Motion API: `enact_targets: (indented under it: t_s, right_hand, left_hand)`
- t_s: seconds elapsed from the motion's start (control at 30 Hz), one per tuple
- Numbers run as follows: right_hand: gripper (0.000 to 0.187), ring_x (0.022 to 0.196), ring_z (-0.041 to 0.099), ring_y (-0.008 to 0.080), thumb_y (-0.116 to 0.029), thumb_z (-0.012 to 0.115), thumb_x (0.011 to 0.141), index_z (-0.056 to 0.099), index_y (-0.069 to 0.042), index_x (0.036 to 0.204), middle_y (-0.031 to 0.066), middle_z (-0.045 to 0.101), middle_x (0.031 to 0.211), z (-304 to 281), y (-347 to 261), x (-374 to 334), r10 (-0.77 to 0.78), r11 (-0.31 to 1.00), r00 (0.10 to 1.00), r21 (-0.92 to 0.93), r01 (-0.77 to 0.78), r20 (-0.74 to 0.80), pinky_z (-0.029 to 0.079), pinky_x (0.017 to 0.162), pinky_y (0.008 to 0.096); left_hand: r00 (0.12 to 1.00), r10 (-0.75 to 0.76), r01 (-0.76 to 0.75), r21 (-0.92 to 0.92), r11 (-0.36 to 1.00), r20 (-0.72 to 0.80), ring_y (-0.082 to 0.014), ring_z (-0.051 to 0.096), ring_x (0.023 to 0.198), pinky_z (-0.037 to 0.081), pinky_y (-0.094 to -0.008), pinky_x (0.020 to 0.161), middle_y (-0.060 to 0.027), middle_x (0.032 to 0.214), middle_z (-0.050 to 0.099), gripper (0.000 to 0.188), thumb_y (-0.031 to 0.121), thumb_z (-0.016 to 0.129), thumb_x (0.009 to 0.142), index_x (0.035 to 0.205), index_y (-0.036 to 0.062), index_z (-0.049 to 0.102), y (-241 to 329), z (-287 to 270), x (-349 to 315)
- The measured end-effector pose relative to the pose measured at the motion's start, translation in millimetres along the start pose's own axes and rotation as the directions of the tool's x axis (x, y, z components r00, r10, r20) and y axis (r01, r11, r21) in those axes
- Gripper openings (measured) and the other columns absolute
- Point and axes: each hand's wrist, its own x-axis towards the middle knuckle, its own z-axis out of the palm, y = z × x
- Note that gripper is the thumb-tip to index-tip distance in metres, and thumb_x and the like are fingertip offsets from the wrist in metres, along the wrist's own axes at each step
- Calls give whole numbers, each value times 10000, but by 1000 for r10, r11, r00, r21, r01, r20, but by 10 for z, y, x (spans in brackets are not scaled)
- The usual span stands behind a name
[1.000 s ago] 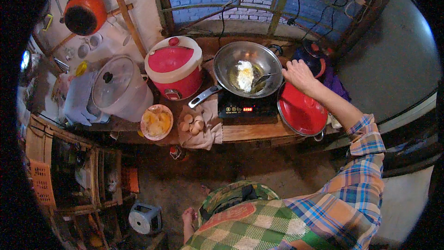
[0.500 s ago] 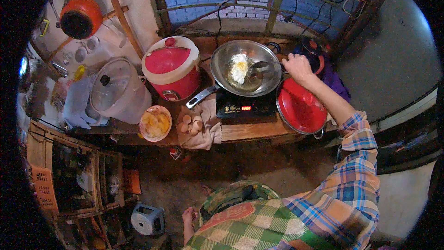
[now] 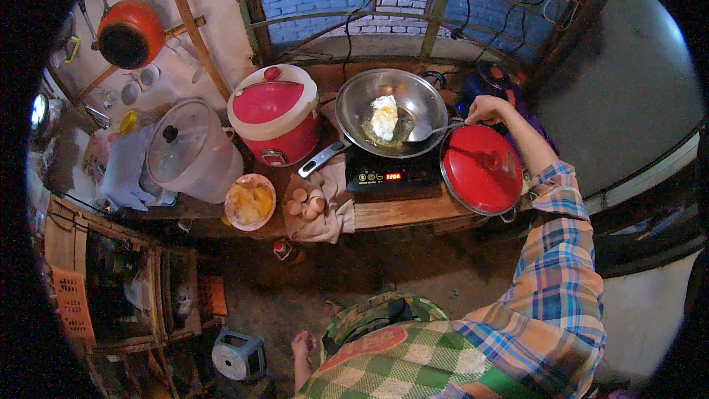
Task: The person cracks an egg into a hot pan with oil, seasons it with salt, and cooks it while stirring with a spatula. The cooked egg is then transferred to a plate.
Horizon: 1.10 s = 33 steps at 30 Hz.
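The right hand (image 3: 487, 108) has its fingers curled closely round the handle of a long-handled metal spatula (image 3: 421, 131), whose head slants down and left from them into a round, shiny steel frying pan (image 3: 360, 102). Just below the fingers, on the person's side, lies a round, glossy red lid (image 3: 484, 177) with a metal rim, and just beyond them stands a dark pot (image 3: 493, 74). Left of the fingers, inside the pan, a white and yellow fried egg (image 3: 384, 118) sits just beside the spatula's head in a film of oil. The pan rests on a black induction cooker (image 3: 395, 179) with a lit red display, lower left of the fingers. Farther left, a crumpled beige cloth (image 3: 336, 218) bears brown eggshells (image 3: 306, 203). Beyond it are a red and white rice cooker (image 3: 273, 114) and a pale round bowl (image 3: 249, 227) holding yellow egg. Well apart from the right fingers, the left hand (image 3: 303, 343) hangs low beside a green checked apron (image 3: 413, 358); whether its fingers are spread or curled, I cannot tell.
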Motion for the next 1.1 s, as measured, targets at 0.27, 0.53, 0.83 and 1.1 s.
enact_targets:
  t_s: [0.27, 0.53, 0.83, 1.1]
  right_hand:
    - [342, 700, 648, 241, -391, 700, 714, 700, -85, 866, 107, 668, 763, 55, -165, -48, -48, 996, 958, -80, 26, -282, 497, 617, 367]
    - [318, 584, 624, 186, -393, 687, 721, 713, -96, 832, 68, 642, 642, 65, -21, 134, -99, 965, 973, -259, 43, -209, 491, 556, 336]
    - [327, 755, 652, 254, -375, 699, 716, 713, -99, 891, 126, 677, 806, -4, -30, -81, -30, 959, 973, -281, -36, -229, 501, 670, 390]
    - [330, 737, 651, 252, -390, 694, 718, 712, -97, 871, 124, 676, 787, 163, -288, 52, -27, 990, 952, -138, -16, -305, 498, 667, 390]
  left_hand:
    - [998, -30, 45, 258, 965, -64, -181, 589, 507, 474, -334, 409, -111, 691, 629, 149, 167, 599, 872, 964, 51, 617, 3, 43, -255]
    - [1000, 28, -28, 279, 960, 3, -186, 578, 477, 478, -319, 411, -108, 667, 632, 157, 194, 594, 884, 957, 57, 617, -25, 178, -110]
    - [995, 100, -94, 301, 949, -4, -166, 551, 471, 433, -323, 394, -64, 613, 589, 152, 200, 587, 881, 855, 57, 634, -233, 113, 13]
    - [999, -10, -3, 271, 962, 45, -140, 506, 507, 399, -315, 438, -36, 621, 563, 181, 234, 611, 862, 791, 69, 635, -455, -84, 130]
